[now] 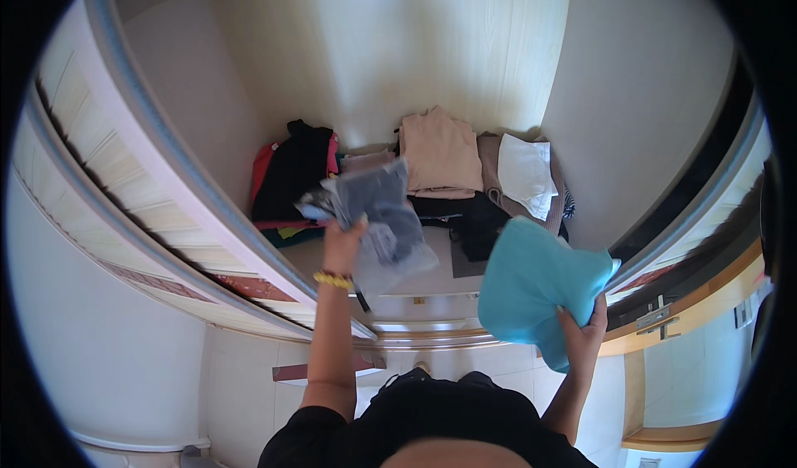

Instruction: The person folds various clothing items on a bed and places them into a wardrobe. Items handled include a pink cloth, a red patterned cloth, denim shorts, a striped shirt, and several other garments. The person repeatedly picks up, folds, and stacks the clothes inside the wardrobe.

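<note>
My left hand (344,240), with a yellow bracelet on its wrist, is closed on a clear plastic bag (415,256) that has something dark folded inside. The bag hangs in front of the stacked clothes and is slightly blurred. On the right, my right hand (585,327) grips a folded turquoise cloth (531,277) by its lower edge, thumb on top. Behind the bag lies a pile with a black garment (295,169) uppermost. A folded beige garment (440,152) tops the middle pile, and a white folded cloth (525,173) rests on a brown knitted garment (491,165).
The clothes stand on the bottom shelf (320,260) of a wardrobe. Its sliding doors (158,148) are to the left. At the right is a wooden door edge with a metal handle (660,323). A dark red flat object (332,368) lies on the tiled floor (241,385).
</note>
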### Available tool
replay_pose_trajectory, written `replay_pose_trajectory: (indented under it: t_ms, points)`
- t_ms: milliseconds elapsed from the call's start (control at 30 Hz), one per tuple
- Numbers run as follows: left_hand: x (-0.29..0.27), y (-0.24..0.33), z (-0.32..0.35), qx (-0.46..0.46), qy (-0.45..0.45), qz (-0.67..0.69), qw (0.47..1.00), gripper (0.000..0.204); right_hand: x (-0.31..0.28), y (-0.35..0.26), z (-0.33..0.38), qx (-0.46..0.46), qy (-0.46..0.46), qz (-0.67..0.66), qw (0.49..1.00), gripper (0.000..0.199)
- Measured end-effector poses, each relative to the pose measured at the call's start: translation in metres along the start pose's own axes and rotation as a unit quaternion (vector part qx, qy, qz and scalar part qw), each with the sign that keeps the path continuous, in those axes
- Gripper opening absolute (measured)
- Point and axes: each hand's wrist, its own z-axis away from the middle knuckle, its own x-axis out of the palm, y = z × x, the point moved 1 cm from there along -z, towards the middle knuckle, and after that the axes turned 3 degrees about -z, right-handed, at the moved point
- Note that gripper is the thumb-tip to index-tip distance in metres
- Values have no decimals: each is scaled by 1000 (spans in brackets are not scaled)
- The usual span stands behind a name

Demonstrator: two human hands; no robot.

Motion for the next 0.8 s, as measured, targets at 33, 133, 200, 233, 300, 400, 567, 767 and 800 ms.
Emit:
replay_pose_trajectory:
  t_ms: [33,133,200,233,300,400,567,767,800]
  points:
    - [0,14,-24,12,-13,-5,1000,25,-1,7,-2,14,0,9,1000,45]
    - [-7,34,-107,24,-44,-101,994,29,-6,21,-6,51,3,36,998,46]
    - [-8,33,-158,-4,-40,-104,994,33,-8,28,-9,68,8,42,997,45]
    - [-23,18,-186,-41,-1,-258,965,35,-9,30,-12,70,-4,22,997,46]
    - [-55,-18,-227,-114,76,-543,829,42,-8,35,-16,75,-29,-22,997,46]
    - [-10,-51,-189,1,187,-598,780,48,-13,47,-14,88,-20,-43,995,48]
    - [44,-115,-52,133,-137,-357,914,25,10,38,-31,91,-129,44,986,46]
    - [60,-177,101,-433,-353,255,789,53,59,22,-71,16,-301,-2,953,50]
    - [66,-157,113,-461,-326,312,764,56,65,18,-78,10,-326,-6,945,51]
